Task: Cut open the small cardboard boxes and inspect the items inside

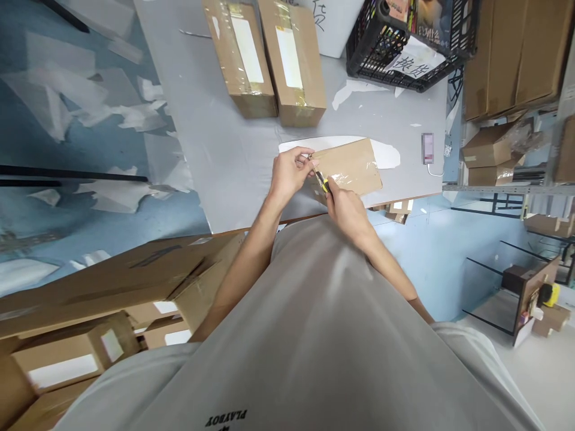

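Note:
A flat brown cardboard package (353,164) with shiny clear tape lies near the table's front edge, partly over a white sheet (387,155). My right hand (349,212) is wrapped round a yellow and black cutter (324,181), which lies against the package's left end. At that end's upper corner my left hand (291,173) pinches the package edge, its fingertips close to the cutter's front. The blade itself is too small to make out.
Two taped boxes, a left one (245,60) and a right one (294,66), stand farther back on the grey table (233,161). A black crate (381,48) is at the back right, a phone (427,148) at the right. Large cartons (112,281) stand at lower left.

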Action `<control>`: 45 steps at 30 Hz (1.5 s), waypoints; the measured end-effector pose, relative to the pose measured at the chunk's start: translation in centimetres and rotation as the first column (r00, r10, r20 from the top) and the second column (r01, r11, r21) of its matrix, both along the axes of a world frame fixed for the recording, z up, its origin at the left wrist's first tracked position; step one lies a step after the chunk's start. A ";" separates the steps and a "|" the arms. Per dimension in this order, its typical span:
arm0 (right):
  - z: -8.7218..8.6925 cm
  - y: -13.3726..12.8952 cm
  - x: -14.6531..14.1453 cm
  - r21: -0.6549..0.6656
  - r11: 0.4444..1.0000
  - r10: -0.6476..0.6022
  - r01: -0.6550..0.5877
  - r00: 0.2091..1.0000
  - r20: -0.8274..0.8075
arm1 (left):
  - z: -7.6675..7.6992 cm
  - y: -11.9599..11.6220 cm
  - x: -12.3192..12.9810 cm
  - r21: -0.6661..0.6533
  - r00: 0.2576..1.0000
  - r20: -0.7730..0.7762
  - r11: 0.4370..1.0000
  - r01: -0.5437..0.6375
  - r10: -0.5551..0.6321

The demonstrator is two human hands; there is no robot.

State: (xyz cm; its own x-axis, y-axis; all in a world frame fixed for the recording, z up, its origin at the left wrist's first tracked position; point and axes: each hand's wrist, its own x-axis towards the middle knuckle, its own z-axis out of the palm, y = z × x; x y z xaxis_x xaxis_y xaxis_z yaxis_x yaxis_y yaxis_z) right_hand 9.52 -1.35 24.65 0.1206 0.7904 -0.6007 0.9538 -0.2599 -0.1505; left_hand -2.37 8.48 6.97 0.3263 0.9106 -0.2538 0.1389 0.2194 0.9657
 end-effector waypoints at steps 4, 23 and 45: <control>0.2 0.3 -1.0 -0.059 0.998 -0.002 0.007 0.997 0.081 | 0.0 -0.1 0.4 0.029 0.998 -0.050 0.999 -0.024 0.025; 1.5 -1.6 -0.7 -0.170 0.985 0.009 0.021 0.985 0.173 | 1.6 -1.2 1.6 0.158 0.968 -0.248 0.987 0.023 0.018; -5.1 -3.7 17.6 0.372 0.817 -0.453 0.441 0.890 -0.061 | 1.6 -1.5 1.3 0.201 0.958 -0.268 0.978 -0.045 0.099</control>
